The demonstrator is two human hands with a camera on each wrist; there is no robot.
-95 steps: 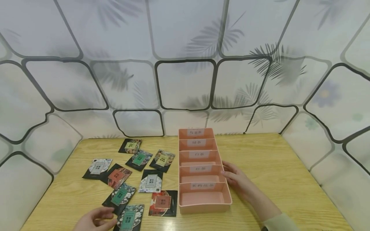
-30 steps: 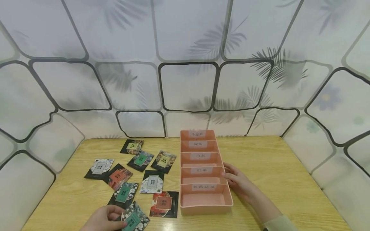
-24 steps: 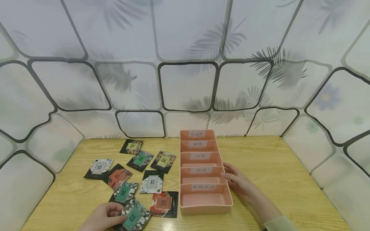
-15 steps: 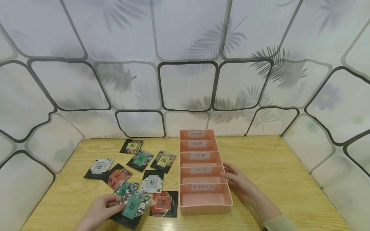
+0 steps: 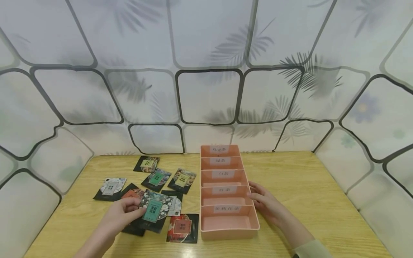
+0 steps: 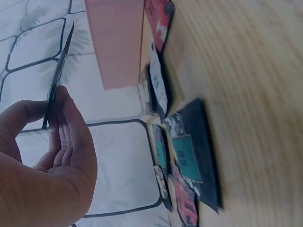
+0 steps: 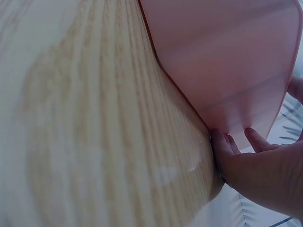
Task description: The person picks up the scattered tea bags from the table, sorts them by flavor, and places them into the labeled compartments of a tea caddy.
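Note:
My left hand [image 5: 124, 215] pinches a black sachet [image 5: 155, 211] with a green label and white flower print between thumb and fingers. In the left wrist view the sachet [image 6: 58, 78] is seen nearly edge-on, raised above the table. Beneath it lies another green-labelled sachet [image 6: 187, 153], mostly covered in the head view. My right hand [image 5: 266, 202] holds the right side of a pink box [image 5: 229, 234] split into several labelled compartments. Its fingertips press the outer wall [image 7: 227, 71], while the thumb reaches the rim.
Left of the box, several sachets lie on the wooden table [image 5: 284, 172]: a red one [image 5: 183, 228], a yellow-labelled one [image 5: 182, 180], a white-patterned one [image 5: 111, 188] and others. A patterned curtain [image 5: 206, 96] encloses the table's back and sides.
My left hand took hold of the green-labelled sachet near the front edge, lifted it and moved it up and slightly right, over the other sachets. My right hand has stayed at the box.

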